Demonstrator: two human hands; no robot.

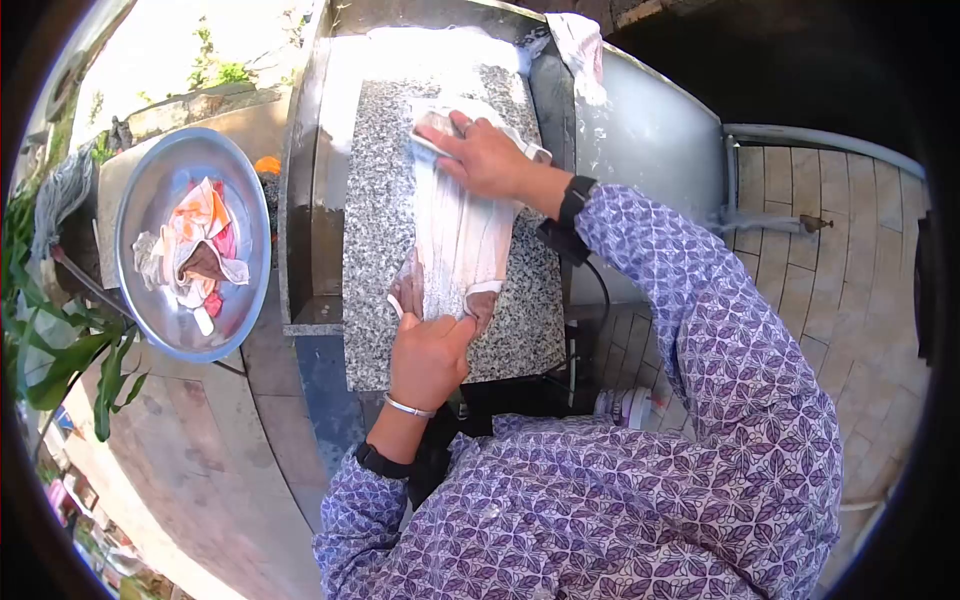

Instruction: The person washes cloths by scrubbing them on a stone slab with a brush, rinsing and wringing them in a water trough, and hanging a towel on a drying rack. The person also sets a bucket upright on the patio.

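A wet, pale garment [462,235] with brown patches and white edging lies stretched lengthwise over a speckled stone slab [380,220]. My left hand [430,360], wearing a bracelet, is closed on its near end. Towards the far end, my right hand [485,158] presses on the fabric with fingers spread. A white edge shows beneath those fingers; whether it is part of the garment or a separate item, I cannot tell. Whitish suds or water streak the cloth.
Left of the slab stands a metal basin [140,290] holding orange, pink and white cloths [200,225]. A pale cloth [578,50] hangs over the sink wall at the back. On the right is a tap [815,224]; leafy plants [85,360] grow at far left.
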